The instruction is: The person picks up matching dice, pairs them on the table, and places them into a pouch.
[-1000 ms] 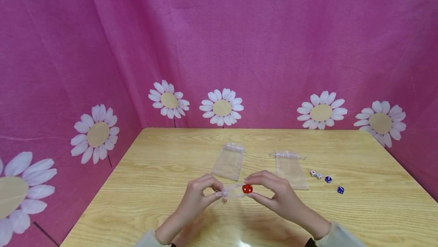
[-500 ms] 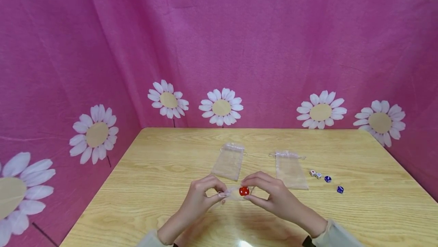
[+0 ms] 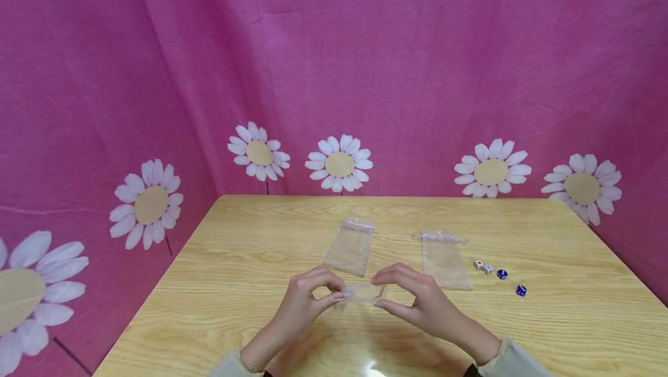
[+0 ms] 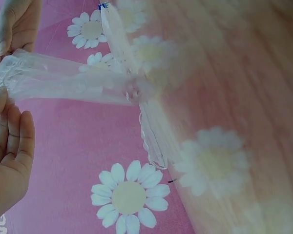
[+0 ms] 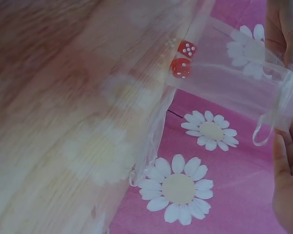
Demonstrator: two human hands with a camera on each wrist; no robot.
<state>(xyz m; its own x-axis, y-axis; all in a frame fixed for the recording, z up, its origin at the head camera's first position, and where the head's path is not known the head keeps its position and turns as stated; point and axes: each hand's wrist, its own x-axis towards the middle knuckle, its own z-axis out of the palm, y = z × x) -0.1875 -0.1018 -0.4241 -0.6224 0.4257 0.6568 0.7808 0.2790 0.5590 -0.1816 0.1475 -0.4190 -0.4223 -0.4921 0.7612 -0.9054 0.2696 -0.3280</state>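
Note:
A sheer white organza drawstring bag [image 3: 360,293] hangs over the table between both hands. My left hand [image 3: 313,294] pinches its gathered mouth between thumb and fingers. At the mouth's other side is my right hand [image 3: 414,296], thumb and forefinger apart, fingertips right at the rim, with no die between them. Down in the bag's bottom, the right wrist view shows a red die [image 5: 187,48] with white pips and a second red die [image 5: 180,68] touching it. A loop of the bag's cord [image 5: 261,131] dangles beside the right fingers.
Two more organza bags lie flat behind the hands, one left [image 3: 349,247] and one right [image 3: 445,261]. Right of them on the wooden table [image 3: 250,226] are two white dice [image 3: 483,267], a blue die [image 3: 502,274] and another blue die [image 3: 521,290]. Pink cloth walls surround the table.
The red die, earlier pinched in my right hand, moved left over the bag's mouth and has been let go. Its fingers are now apart at the rim. My left hand keeps its pinch.

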